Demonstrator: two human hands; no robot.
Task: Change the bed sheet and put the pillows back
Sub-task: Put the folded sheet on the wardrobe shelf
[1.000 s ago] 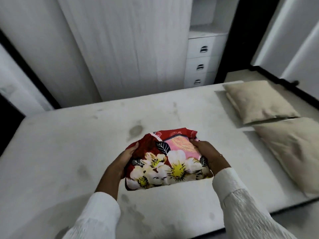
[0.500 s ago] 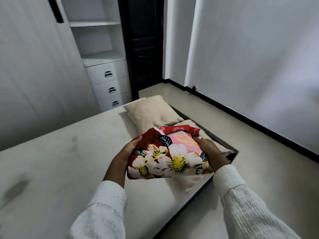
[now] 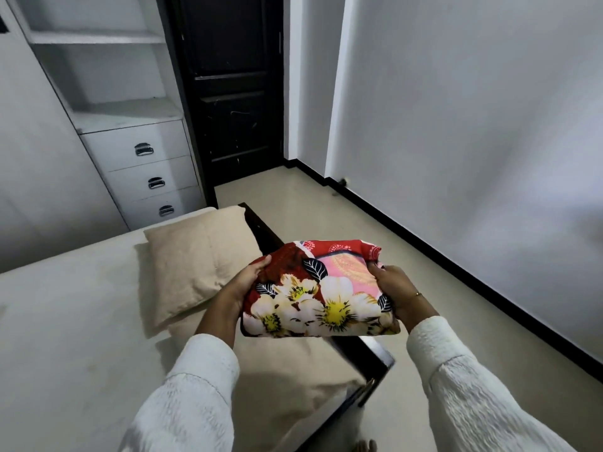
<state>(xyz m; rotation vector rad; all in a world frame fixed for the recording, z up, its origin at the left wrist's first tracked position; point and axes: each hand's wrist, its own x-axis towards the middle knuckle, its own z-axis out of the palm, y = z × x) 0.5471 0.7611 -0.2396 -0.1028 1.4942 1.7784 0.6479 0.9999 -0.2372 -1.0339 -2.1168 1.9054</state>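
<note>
A folded bed sheet [image 3: 321, 293], red with white and yellow flowers, is held in the air over the bed's right edge. My left hand [image 3: 243, 285] grips its left side and my right hand [image 3: 396, 288] grips its right side. The bare, stained mattress [image 3: 65, 321] fills the left of the view. One beige pillow [image 3: 195, 262] lies at the mattress's far right corner. A second beige pillow [image 3: 293, 370] lies nearer, partly hidden under my arms and the sheet.
The dark bed frame [image 3: 365, 353] runs along the mattress's right side. Beige floor [image 3: 424, 321] lies between the bed and the white wall on the right. A white drawer unit [image 3: 146, 171] with shelves stands behind the bed, next to a black door [image 3: 235, 93].
My view has swung from the middle of the mattress to the right, toward the pillows, floor and door. Both hands have kept the folded sheet, which now hangs over the bed's right edge.
</note>
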